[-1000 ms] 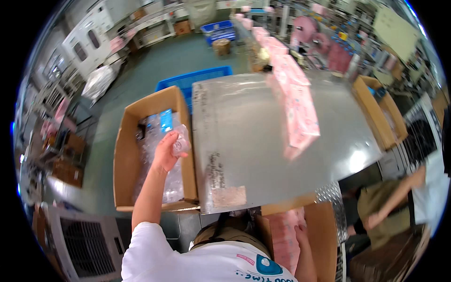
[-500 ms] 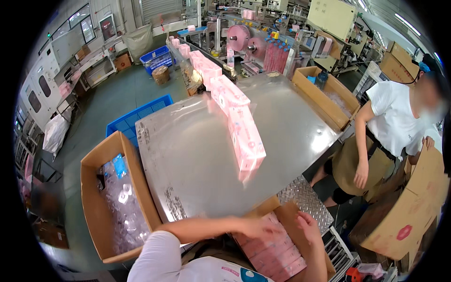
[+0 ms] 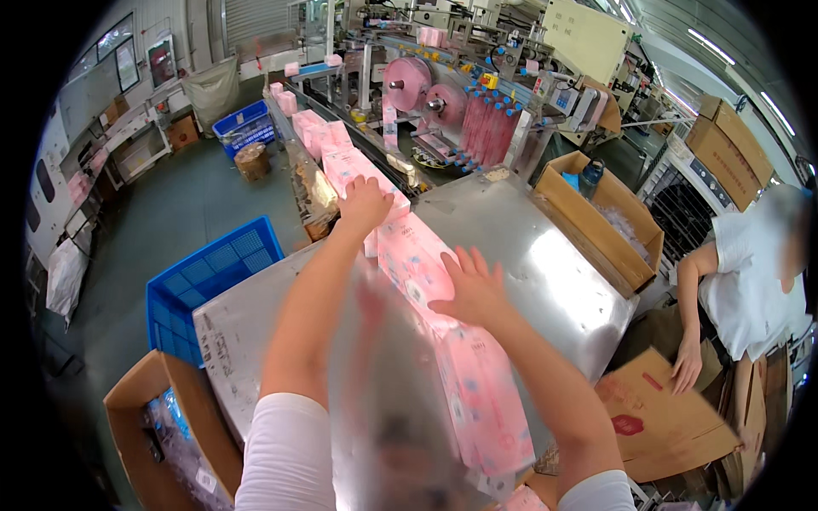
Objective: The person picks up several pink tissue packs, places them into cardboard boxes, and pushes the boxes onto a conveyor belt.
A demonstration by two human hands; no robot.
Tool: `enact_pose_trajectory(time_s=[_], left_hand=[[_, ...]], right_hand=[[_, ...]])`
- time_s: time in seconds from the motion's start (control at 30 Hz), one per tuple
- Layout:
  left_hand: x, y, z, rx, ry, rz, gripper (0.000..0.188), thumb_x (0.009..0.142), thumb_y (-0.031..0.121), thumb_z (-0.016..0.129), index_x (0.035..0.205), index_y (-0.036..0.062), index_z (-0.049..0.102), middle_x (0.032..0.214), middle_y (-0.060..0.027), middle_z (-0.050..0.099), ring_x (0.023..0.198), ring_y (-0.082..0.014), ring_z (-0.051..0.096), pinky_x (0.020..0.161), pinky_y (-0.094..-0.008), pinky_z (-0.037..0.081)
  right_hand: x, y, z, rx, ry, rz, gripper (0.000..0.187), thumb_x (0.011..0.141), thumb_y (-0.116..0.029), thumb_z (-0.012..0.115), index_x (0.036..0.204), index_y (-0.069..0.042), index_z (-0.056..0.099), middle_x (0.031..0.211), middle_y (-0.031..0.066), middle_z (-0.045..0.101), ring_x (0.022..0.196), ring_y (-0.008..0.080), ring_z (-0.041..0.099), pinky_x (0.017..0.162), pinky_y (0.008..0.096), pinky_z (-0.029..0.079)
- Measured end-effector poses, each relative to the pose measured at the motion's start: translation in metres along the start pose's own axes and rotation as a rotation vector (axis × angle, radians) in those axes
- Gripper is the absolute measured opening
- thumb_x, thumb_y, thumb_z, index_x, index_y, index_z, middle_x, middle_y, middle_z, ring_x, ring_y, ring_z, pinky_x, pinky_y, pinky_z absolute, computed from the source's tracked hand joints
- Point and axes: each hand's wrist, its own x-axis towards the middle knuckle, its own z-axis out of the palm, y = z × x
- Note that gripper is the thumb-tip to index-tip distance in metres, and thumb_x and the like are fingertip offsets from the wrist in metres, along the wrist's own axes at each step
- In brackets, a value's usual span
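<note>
A line of pink film-wrapped packs runs from the far conveyor across the metal table. My left hand rests on the near end of a far pack, its fingers slightly bent over the top. Closer to me, my right hand lies with spread fingers on the middle pack. The nearest pack lies in line with it, reaching the table's near edge. Below that edge, pink packs show only in part, mostly hidden by my right arm.
An open carton with clear plastic bags stands at the left, beside a blue crate. Another carton sits at the table's far right. A co-worker at the right handles flat cardboard. Machinery with pink film rolls stands beyond.
Both my hands have moved from the packed carton at the near edge forward onto the line of packs. My view has shifted. The co-worker's cardboard has moved lower.
</note>
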Motion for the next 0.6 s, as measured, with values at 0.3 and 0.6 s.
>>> enact_pose_trajectory(time_s=[0.3, 0.6], left_hand=[[0.052, -0.043, 0.085, 0.123, -0.115, 0.292, 0.043, 0.083, 0.045, 0.048, 0.110, 0.0148, 0.062, 0.135, -0.0060, 0.037, 0.131, -0.0310, 0.023, 0.084, -0.0686, 0.037], [-0.213, -0.029, -0.001, -0.035, -0.076, 0.643, 0.029, 0.076, 0.034, 0.061, 0.092, 0.0091, 0.062, 0.134, -0.0087, 0.041, 0.127, -0.0329, 0.032, 0.087, -0.0501, 0.045]], right_hand=[[0.047, 0.058, 0.013, 0.066, -0.144, 0.369, 0.100, 0.065, -0.036, 0.065, 0.146, -0.019, 0.010, 0.127, 0.0269, 0.041, 0.109, 0.0399, 0.052, 0.089, 0.0417, 0.044], [-0.145, 0.129, 0.004, 0.075, -0.155, 0.664, 0.103, 0.067, -0.038, 0.067, 0.146, -0.014, 0.005, 0.118, 0.0308, 0.045, 0.104, 0.0420, 0.053, 0.089, 0.0433, 0.044]])
